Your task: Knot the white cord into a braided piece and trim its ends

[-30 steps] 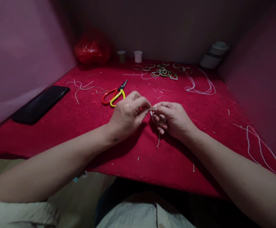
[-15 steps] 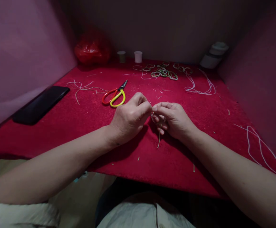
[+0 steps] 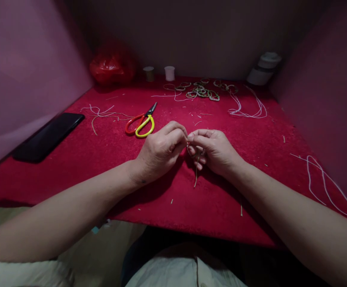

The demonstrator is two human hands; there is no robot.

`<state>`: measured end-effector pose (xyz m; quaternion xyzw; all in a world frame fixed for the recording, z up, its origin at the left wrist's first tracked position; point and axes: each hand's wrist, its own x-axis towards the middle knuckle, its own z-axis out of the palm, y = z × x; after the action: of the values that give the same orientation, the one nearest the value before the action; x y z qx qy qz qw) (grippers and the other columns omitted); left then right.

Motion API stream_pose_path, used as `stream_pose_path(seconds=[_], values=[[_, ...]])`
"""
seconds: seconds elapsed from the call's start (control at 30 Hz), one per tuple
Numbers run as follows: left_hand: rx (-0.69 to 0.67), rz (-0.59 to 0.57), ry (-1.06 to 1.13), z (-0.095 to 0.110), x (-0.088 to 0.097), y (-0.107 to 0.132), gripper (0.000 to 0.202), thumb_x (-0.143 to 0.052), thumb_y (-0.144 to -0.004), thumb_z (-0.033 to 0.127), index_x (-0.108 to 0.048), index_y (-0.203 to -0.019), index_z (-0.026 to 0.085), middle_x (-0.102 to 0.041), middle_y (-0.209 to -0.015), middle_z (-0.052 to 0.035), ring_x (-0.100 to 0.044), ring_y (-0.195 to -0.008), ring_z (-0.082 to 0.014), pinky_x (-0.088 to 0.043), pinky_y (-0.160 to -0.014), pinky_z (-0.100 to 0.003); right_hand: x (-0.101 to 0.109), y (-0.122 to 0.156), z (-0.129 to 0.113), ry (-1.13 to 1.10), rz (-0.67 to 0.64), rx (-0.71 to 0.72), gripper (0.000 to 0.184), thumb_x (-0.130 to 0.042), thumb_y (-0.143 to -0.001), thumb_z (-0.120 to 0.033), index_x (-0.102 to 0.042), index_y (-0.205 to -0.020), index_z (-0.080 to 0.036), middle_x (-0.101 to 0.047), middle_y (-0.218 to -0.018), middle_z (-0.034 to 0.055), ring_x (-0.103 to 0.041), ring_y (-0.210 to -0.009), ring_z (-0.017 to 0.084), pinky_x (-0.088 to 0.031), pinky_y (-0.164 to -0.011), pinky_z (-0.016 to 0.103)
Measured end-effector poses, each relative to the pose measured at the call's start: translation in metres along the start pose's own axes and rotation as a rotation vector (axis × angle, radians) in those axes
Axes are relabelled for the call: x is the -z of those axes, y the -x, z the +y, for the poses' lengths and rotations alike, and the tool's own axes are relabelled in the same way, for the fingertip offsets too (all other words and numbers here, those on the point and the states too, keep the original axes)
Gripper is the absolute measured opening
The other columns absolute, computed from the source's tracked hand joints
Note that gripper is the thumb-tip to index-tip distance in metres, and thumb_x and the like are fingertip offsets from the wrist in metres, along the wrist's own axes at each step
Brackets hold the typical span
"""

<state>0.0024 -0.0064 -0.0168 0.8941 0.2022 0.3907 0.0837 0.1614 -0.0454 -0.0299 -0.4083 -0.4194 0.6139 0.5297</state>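
My left hand (image 3: 163, 149) and my right hand (image 3: 213, 151) meet fingertip to fingertip just above the table, both closed in a pinch. Between them is a small braided cord bracelet, mostly hidden by the fingers. A thin greenish cord end (image 3: 196, 175) hangs from it below my right hand, whose lower fingers curl around the piece. What exactly the left fingertips pinch is very small; it looks like the bracelet's cord. Just beyond my left hand lie scissors (image 3: 145, 126) with one red and one yellow handle, blades pointing away.
Several green and white cord bracelets (image 3: 201, 92) lie at the back, near two thread spools (image 3: 169, 73). White cords (image 3: 251, 113) trail to the right. A red plastic bag (image 3: 112, 69), a black phone (image 3: 49, 137), a white bottle (image 3: 263, 71) and cord scraps rest on the red cloth.
The view has shifted slightly, so things on the table sit a little further left. Both hands keep their pinch together; the left fingers have turned slightly.
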Motion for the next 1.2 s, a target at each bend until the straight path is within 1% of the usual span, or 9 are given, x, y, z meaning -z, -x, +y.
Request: stream_pose_path(seconds=[0.2,0.47,0.77,1.03,1.2], values=[[0.013,0.007,0.014,0.0000,0.0015,-0.0013,0.012,-0.055,-0.084,0.009,-0.058,-0.075,0.015,-0.064,-0.087,-0.0054,-0.062,-0.077,-0.0111,-0.050,-0.070,-0.023,0.0002,0.0007,0.0001,-0.039,-0.036,0.003,0.013,-0.066,-0.076,-0.024,-0.058,-0.071,-0.015,-0.058,-0.053,-0.0041,-0.041,-0.032,0.005,-0.039,-0.030,0.019],[0.009,0.034,0.034,-0.0004,0.0011,-0.0012,0.011,-0.059,-0.081,0.007,-0.060,-0.074,0.015,-0.065,-0.084,-0.0051,-0.062,-0.077,-0.0119,-0.051,-0.069,-0.024,-0.0008,0.0000,-0.0008,-0.068,-0.043,-0.010,0.018,-0.071,-0.073,-0.027,-0.058,-0.072,-0.014,-0.059,-0.055,-0.0036,-0.042,-0.034,0.005,-0.044,-0.032,0.019],[0.025,0.030,0.034,0.0014,0.0012,-0.0014,0.011,-0.059,-0.082,0.009,-0.060,-0.074,0.016,-0.066,-0.086,-0.0046,-0.062,-0.077,-0.0110,-0.051,-0.069,-0.024,-0.0001,-0.0006,-0.0008,-0.090,-0.030,-0.010,0.021,-0.074,-0.069,-0.029,-0.059,-0.072,-0.014,-0.061,-0.056,-0.0031,-0.043,-0.035,0.005,-0.045,-0.033,0.019],[0.037,0.040,0.072,0.0012,0.0009,-0.0011,0.010,-0.060,-0.081,0.008,-0.061,-0.074,0.015,-0.066,-0.086,-0.0050,-0.063,-0.077,-0.0111,-0.051,-0.070,-0.025,0.0006,-0.0011,0.0004,-0.124,-0.038,0.016,0.018,-0.072,-0.073,-0.026,-0.059,-0.072,-0.013,-0.060,-0.056,-0.0025,-0.044,-0.035,0.006,-0.045,-0.033,0.020],[0.066,0.025,0.053,0.0029,0.0017,-0.0016,0.010,-0.061,-0.082,0.009,-0.061,-0.074,0.016,-0.067,-0.087,-0.0042,-0.063,-0.078,-0.0108,-0.051,-0.071,-0.024,0.0011,-0.0014,0.0005,-0.124,-0.037,0.015,0.018,-0.073,-0.072,-0.027,-0.060,-0.073,-0.014,-0.061,-0.056,-0.0027,-0.045,-0.035,0.006,-0.045,-0.033,0.020]])
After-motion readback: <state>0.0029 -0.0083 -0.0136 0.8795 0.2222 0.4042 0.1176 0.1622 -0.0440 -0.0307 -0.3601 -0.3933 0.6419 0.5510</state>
